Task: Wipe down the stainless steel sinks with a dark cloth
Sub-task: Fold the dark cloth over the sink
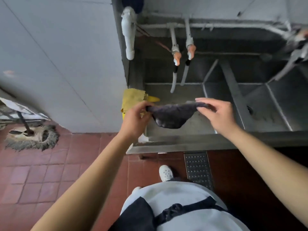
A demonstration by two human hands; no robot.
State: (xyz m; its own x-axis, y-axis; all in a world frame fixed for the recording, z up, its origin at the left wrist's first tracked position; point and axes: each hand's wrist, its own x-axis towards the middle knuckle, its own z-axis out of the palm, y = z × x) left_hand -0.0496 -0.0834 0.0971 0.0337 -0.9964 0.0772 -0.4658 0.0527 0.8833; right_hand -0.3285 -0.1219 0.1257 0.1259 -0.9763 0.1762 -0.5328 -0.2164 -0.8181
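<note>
A dark grey cloth hangs stretched between both hands above the left stainless steel sink. My left hand pinches its left end and my right hand pinches its right end, so the middle sags down. A second sink basin with a drain hole lies to the right, beyond a steel divider.
Two taps with orange handles hang over the left sink. Yellow gloves drape over the sink's left rim. A white wall panel stands left. A mop head lies on the red tile floor. A metal floor drain grate sits below the sink front.
</note>
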